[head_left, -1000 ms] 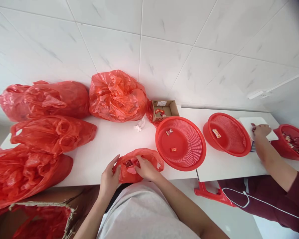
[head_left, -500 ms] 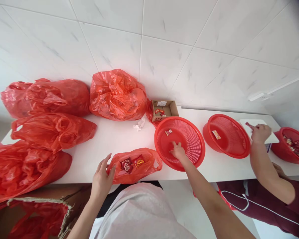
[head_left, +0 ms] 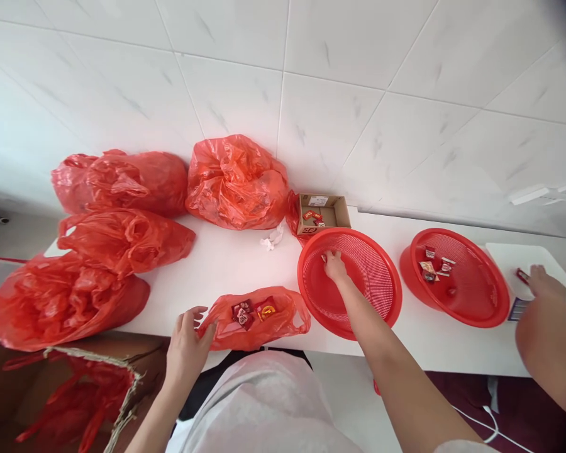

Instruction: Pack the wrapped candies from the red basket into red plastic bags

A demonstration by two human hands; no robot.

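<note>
My right hand (head_left: 334, 267) reaches into a red perforated plastic basket (head_left: 390, 296), its fingers closed round a small wrapped candy (head_left: 324, 257) that they largely cover. To the left, my left hand (head_left: 188, 340) is beside an open red plastic bag (head_left: 287, 301), fingers spread and curved, thumb at the bag's left edge. Inside that bag lie dark red wrapped candies (head_left: 243, 314) and a red packet with a yellow mark (head_left: 265, 309).
Stuffed red bags (head_left: 238, 182) line the back and left of the white table (head_left: 217, 258). A small cardboard box (head_left: 342, 214) holds red packets. Rightward are a second red basket (head_left: 481, 277) with several candies and a co-worker's hand (head_left: 547, 283) with a candy over a white lid (head_left: 514, 258).
My right hand has moved onto the candy in the basket and closed on it. More candies lie in the second basket. The view has shifted; my left hand stays by the bag.
</note>
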